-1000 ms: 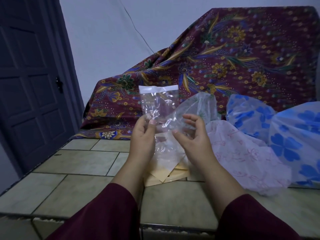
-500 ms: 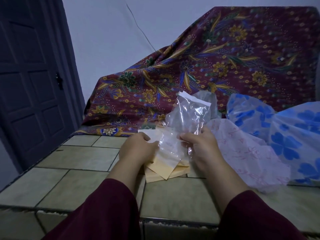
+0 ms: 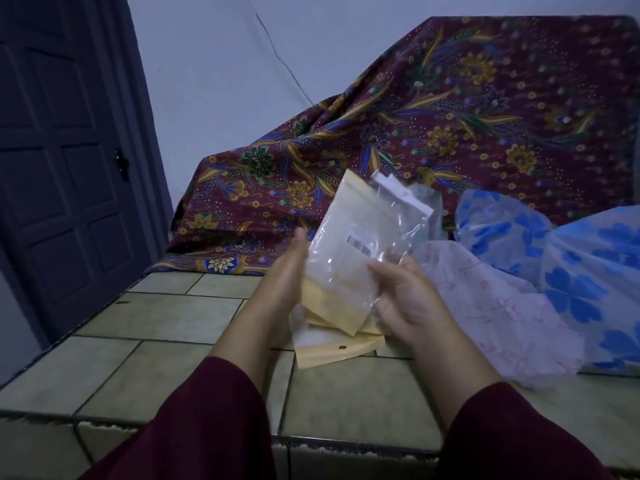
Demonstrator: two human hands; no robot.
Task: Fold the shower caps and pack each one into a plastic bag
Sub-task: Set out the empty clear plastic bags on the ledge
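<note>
I hold a pack of plastic bags, clear with a tan backing, tilted up above the tiled counter. My left hand supports its left side from behind. My right hand grips its lower right edge together with a single clear plastic bag that has a white strip at the top. More tan-backed packs lie flat on the counter beneath. A pink-patterned shower cap lies spread out to the right, and blue-flowered shower caps are heaped behind it.
The tiled counter extends left and toward me, its front edge just above my maroon sleeves. A maroon batik cloth drapes over something tall at the back. A dark door stands at the left.
My left hand lifted the tan-backed pack of bags off the counter and raised it upright. The single clear bag in my right hand now sits behind the pack.
</note>
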